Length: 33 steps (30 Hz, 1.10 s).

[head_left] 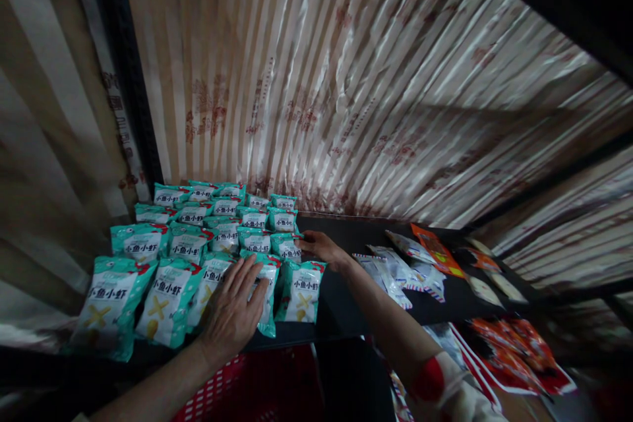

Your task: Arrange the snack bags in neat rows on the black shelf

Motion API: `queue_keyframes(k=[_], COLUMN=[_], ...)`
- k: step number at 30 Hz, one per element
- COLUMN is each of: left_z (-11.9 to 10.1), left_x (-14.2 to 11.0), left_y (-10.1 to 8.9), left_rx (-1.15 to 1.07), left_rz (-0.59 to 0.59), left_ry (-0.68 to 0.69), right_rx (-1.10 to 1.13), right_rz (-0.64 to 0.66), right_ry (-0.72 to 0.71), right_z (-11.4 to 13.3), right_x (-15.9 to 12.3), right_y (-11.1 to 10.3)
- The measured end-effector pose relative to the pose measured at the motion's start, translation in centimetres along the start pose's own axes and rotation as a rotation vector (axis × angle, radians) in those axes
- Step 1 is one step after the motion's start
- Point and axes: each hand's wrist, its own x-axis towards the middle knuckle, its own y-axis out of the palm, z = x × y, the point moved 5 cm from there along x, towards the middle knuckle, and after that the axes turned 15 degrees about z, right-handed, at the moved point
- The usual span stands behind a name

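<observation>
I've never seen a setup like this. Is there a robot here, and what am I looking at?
No robot: these are a person's two bare hands. The single picture comes from a camera worn on the head, looking forward and down. On a black shelf stand rows of teal-and-white plastic snack bags; farther right lie flat white packets with striped edges and an orange packet. The left hand lies over front bags; the right hand touches one at the rows' right end. Neither visibly lifts anything.
</observation>
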Motion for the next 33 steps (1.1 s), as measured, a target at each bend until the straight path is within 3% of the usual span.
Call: queue_keyframes(k=[6,11,15,18,22,28,33], left_z=[-0.1,-0.1,-0.1,-0.2,-0.3,-0.4,-0.4], left_x=[-0.1,-0.2,-0.2,-0.1,0.0,0.0,-0.1], left_y=[-0.1,-0.3,-0.3,-0.5,-0.7,-1.0,-1.0], left_rx=[-0.009,-0.004,-0.015,-0.021,-0.017,-0.014,-0.011], left_rz=[0.027,0.031,0.048,0.054,0.081,0.071,0.043], left_ry=[0.044,0.049,0.053,0.049,0.037,0.032,0.033], right_rx=[0.042,0.099,0.083,0.015,0.061,-0.054,-0.11], right_rz=[-0.013,-0.341,-0.655,-0.613,-0.504,-0.637,-0.632], right_ry=[-0.025,-0.119,-0.3,-0.257,-0.187,-0.155,-0.157], right_z=[0.1,-1.2,-3.4,-5.9,-8.7,-9.7,-9.3], right_x=[-0.7,-4.1,-9.2,-11.3,-11.3,-10.6,-10.3], right_y=[-0.8,-2.4,0.0,3.9,7.7,8.4,8.9])
